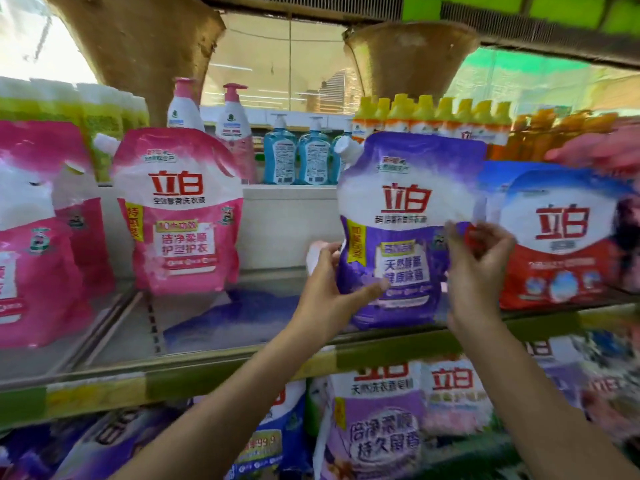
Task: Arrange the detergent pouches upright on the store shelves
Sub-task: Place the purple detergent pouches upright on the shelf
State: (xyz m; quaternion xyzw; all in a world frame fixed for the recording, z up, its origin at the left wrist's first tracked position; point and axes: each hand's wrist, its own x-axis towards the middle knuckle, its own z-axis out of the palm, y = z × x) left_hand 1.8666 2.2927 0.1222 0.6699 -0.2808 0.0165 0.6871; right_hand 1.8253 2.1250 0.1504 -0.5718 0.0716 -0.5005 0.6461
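Purple detergent pouch [405, 230]: stand-up type, white screw spout at upper left corner, white cloud-shaped band across the upper half with large red brand characters, purple lower half carrying a white label panel and a yellow vertical tag on its left edge. Surface crinkled. Pouch upright, its base at the front part of the middle shelf [207, 372], between the pink pouch and the blue-red pouch.

Left hand [329, 289]: fingers curled round the pouch's lower left edge, thumb across the front near the bottom, gripping it.

Right hand [478, 271]: fingers bent, pinching the pouch's right edge at mid-height.

Pink pouch [183, 216] upright further left on the same shelf, well apart from the purple one; more pink pouches [38, 237] at the far left, blurred. Blue-red pouch [561, 237] upright just beside the purple one on the right, partly behind the right hand.

Behind: pink pump bottles [211, 116], blue pump bottles [298, 154], yellow-capped bottles [436, 116]. Lower shelf holds purple and blue detergent bags [377, 431], print blurred.
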